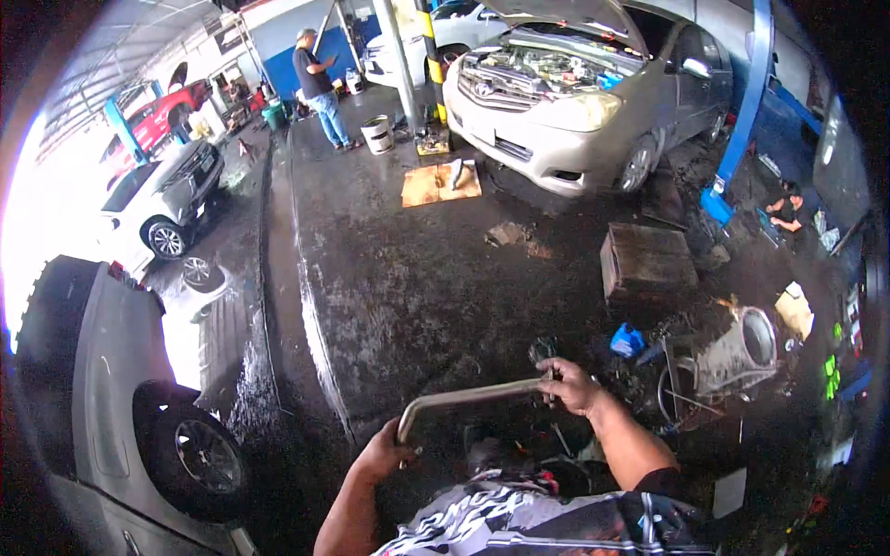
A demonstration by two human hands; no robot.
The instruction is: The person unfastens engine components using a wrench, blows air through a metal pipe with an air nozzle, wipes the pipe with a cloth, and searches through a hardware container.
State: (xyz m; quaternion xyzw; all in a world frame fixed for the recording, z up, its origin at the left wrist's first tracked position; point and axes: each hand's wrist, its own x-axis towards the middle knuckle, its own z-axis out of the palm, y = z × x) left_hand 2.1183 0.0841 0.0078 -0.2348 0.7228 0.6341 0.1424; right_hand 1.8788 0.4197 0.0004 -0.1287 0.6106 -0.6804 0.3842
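A bent metal pipe (477,394) spans the gap between my two hands, held in front of my body above the dark floor. My left hand (382,451) is closed around its bent, downturned end. At the other end, my right hand (569,385) grips the pipe with the fingers wrapped over it. Just beyond my right hand is a small dark round thing (541,349), too dim to make out. Beneath the pipe, close to my body, lie dark parts that I cannot tell apart.
A silver car (547,111) with its hood up stands ahead; a grey vehicle (111,371) is close on my left. To the right are a wooden box (647,259), a blue jug (628,340) and a metal housing (740,352). One person (320,88) stands far off; another (788,211) crouches right.
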